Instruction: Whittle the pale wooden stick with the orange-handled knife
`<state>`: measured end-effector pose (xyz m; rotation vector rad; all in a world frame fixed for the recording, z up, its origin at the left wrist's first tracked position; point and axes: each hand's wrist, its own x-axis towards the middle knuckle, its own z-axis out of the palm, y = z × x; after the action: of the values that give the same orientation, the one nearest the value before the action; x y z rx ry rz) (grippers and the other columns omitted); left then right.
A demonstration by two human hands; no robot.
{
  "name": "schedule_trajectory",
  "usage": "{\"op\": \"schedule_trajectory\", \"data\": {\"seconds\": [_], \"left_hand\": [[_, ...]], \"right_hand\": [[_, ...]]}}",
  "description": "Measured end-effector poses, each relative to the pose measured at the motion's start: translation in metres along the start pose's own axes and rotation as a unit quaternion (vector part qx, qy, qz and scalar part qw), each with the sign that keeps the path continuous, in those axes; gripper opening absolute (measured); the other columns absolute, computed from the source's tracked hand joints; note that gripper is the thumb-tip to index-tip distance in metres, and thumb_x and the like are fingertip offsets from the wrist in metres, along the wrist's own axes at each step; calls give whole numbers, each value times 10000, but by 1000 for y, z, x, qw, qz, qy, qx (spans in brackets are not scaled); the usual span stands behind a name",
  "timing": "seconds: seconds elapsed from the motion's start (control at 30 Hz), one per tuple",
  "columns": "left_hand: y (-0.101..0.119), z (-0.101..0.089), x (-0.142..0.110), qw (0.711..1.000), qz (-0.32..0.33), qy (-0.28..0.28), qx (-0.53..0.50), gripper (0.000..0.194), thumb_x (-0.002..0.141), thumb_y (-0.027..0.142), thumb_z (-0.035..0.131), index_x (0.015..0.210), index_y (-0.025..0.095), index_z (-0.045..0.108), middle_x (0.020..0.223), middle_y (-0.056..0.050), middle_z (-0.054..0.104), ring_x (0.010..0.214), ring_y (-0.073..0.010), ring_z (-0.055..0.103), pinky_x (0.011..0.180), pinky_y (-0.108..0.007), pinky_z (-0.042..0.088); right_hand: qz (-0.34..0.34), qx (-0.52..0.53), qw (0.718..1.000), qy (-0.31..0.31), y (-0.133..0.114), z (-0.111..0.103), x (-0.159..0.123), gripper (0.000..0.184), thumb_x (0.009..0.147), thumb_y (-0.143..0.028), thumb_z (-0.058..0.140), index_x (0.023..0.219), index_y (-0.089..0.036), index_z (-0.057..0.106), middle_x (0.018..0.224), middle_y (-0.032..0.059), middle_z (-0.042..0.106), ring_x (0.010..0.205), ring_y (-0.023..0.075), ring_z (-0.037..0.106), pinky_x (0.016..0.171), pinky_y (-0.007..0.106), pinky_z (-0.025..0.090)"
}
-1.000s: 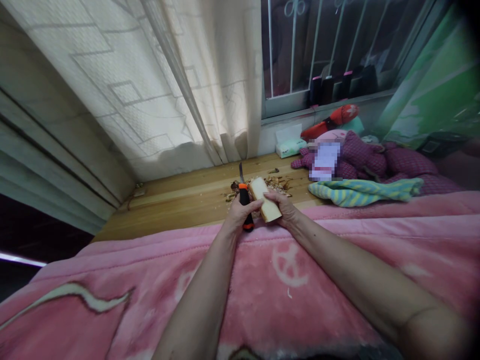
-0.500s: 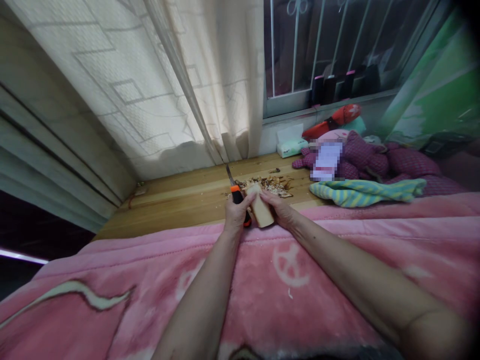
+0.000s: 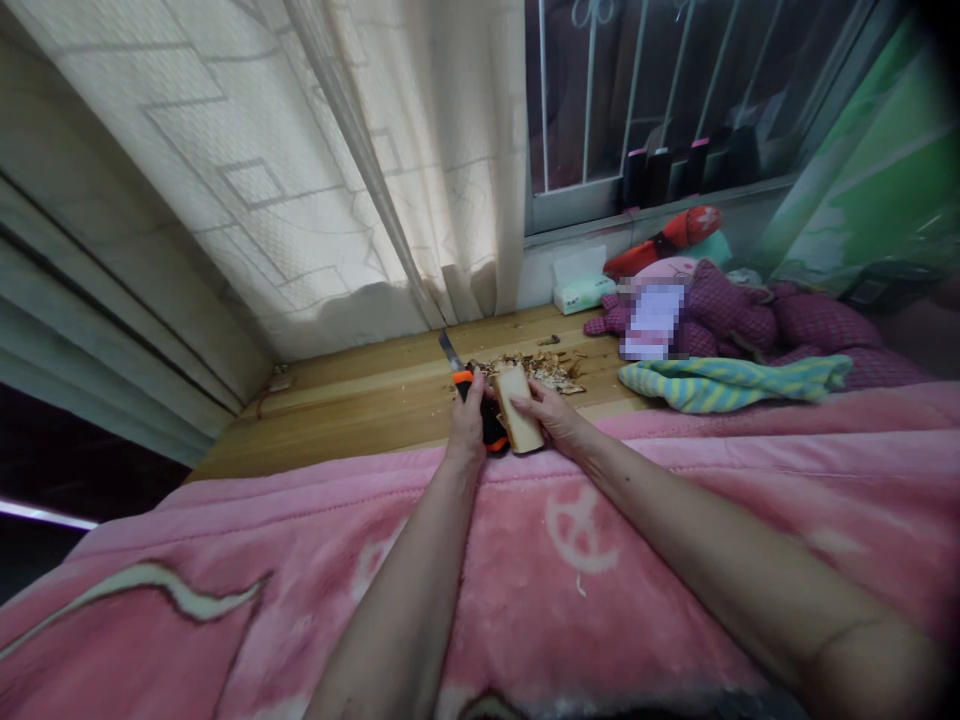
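My left hand [image 3: 468, 420] is closed around the black and orange handle of a knife [image 3: 491, 425], whose blade points up and away to the left. Pale and squared, a wooden block [image 3: 523, 415] with brownish edges rests in my right hand [image 3: 555, 412], the thumb lying across its face. The block stands right beside the knife handle; whether they touch I cannot tell. Just beyond both hands, a heap of wood shavings [image 3: 559, 372] lies on the wooden surface [image 3: 360, 395]. The fingers behind the block are partly hidden.
A pink blanket [image 3: 525, 590] spreads beneath my forearms. To the right are a striped cloth [image 3: 735, 385], purple plush toys [image 3: 731, 310], a blurred-out phone-like item [image 3: 652, 320] and a tissue pack [image 3: 583, 292]. A light curtain [image 3: 360, 150] hangs behind, beside a barred window [image 3: 675, 100].
My left thumb has come off the block and now lies along the knife handle. The blade has tipped further left. My right thumb has shifted onto the block's face.
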<state>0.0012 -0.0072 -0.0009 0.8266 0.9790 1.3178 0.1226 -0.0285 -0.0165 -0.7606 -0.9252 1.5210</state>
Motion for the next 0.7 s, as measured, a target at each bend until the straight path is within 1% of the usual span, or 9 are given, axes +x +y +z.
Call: {"op": "schedule_trajectory", "data": {"seconds": [0.07,0.17,0.27,0.4,0.43,0.5,0.57,0.6,0.7], "left_hand": [[0,0,1,999,7,-29,-19,373,607,508,628,568,162,494,506,50,476,451,-60,446,497,-195,366],[2,-2,1,997,-9,-76,-32,362,617,497,623,564,155,517,560,30,525,501,-70,494,541,-206,397],[7,-5,3,995,-21,-88,-29,371,626,505,609,544,156,516,638,-2,584,621,-102,566,630,-229,425],[18,-10,4,995,-24,-87,-29,415,648,533,559,487,160,479,747,-52,640,828,-159,597,725,-247,427],[21,-11,4,995,-20,-93,-28,424,651,539,549,477,160,478,762,-60,644,861,-169,593,733,-248,428],[24,-9,1,992,-17,-121,-23,437,660,542,536,461,157,484,810,-73,647,906,-185,582,748,-255,433],[23,-6,-3,990,-21,-141,-17,435,675,540,524,472,155,509,853,-76,642,913,-189,577,750,-259,444],[21,-4,-5,989,-34,-144,-11,426,673,539,528,491,153,528,857,-74,638,892,-186,581,734,-256,452],[15,2,-10,986,-69,-148,-10,409,668,547,531,550,157,565,774,-60,629,742,-171,597,646,-269,474]], "right_hand": [[5,23,1000,-3,0,0,0,394,612,-334,693,959,-205,557,835,10,645,672,126,596,625,259,495],[1,53,998,-29,-1,0,0,413,624,-324,689,991,-215,537,837,9,645,653,124,599,625,265,498],[-8,69,996,-47,-3,0,0,481,614,-304,698,1053,-230,517,891,13,640,694,130,601,647,272,501],[-40,64,997,-24,-5,-2,0,542,565,-265,725,1067,-241,520,957,14,623,814,152,585,692,272,495],[-49,63,997,-16,-5,-3,0,548,555,-249,728,1063,-241,523,965,11,619,837,152,577,698,263,491],[-56,64,996,-9,-5,-3,1,544,551,-231,727,1057,-240,525,976,11,614,859,151,567,709,257,486],[-52,73,996,-16,-5,-3,2,526,564,-234,719,1052,-238,522,994,16,611,864,153,567,731,273,483],[-51,81,995,-22,-5,-2,2,513,571,-240,714,1047,-238,521,1002,19,611,865,156,569,743,282,481],[-55,106,992,-33,-6,1,2,489,585,-249,704,1036,-246,513,994,12,615,862,152,577,766,284,473]]}}
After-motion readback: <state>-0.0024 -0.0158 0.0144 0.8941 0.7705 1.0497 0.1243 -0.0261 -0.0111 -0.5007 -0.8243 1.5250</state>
